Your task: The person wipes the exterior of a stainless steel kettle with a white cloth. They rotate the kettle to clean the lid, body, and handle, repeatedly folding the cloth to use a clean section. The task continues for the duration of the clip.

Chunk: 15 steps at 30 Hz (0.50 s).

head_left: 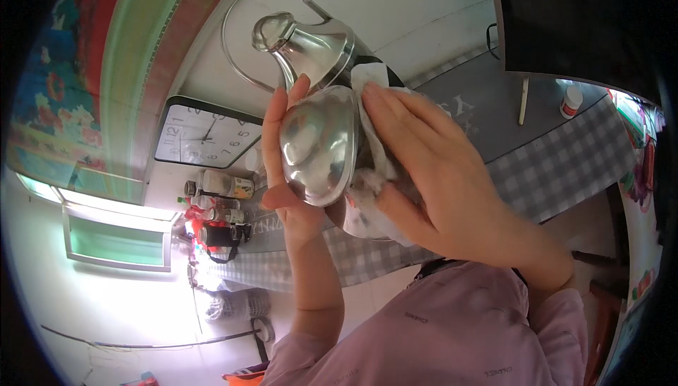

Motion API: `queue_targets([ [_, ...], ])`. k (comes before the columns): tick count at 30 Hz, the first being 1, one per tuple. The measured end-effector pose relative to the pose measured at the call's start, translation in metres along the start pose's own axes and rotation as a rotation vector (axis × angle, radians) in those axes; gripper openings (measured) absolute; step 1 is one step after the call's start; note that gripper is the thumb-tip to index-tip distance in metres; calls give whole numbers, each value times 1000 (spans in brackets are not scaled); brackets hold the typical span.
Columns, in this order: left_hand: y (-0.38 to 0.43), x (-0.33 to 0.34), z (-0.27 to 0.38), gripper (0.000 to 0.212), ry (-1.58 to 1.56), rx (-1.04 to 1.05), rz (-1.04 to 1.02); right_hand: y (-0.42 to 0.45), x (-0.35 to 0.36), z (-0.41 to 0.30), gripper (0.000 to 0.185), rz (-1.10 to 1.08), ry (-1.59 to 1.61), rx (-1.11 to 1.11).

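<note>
My left hand point(294, 200) grips the rounded end of a shiny steel vessel point(318, 145), its fingers and thumb curled round the dome's edge. The vessel lies tilted in front of me, and much of its body is hidden behind my right hand point(439, 169). That hand presses a white cloth or wipe point(369, 74) against the vessel's side, and part of the cloth shows grey smudges. Just beyond the left fingertips stands a stainless-steel vacuum jug point(318, 49) with a large looped handle. Neither hand appears to hold it.
A table with a grey-and-white checked cloth point(551, 179) and dark mat point(492, 89) carries a white bottle point(571, 102) and a pale stick point(523, 101). A rectangular clock point(209, 133) stands by the wall. Several bottles and jars point(228, 184) stand near it. A large dark panel point(572, 20) overhangs one side.
</note>
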<state>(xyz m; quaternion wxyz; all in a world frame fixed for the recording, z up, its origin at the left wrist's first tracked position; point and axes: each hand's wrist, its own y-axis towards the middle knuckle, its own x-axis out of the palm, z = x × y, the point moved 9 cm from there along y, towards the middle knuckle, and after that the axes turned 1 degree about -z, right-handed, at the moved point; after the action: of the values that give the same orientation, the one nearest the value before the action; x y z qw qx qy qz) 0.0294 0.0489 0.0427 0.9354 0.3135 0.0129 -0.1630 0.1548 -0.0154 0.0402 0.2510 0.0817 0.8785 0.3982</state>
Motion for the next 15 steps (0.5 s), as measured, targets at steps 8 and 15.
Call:
queue_targets([
  [8, -1, 3, 7, 101, 137, 38, 44, 11, 6, 7, 57, 6, 132, -1],
  [15, -1, 0, 4, 103, 112, 50, 33, 13, 6, 12, 53, -51, 214, 67],
])
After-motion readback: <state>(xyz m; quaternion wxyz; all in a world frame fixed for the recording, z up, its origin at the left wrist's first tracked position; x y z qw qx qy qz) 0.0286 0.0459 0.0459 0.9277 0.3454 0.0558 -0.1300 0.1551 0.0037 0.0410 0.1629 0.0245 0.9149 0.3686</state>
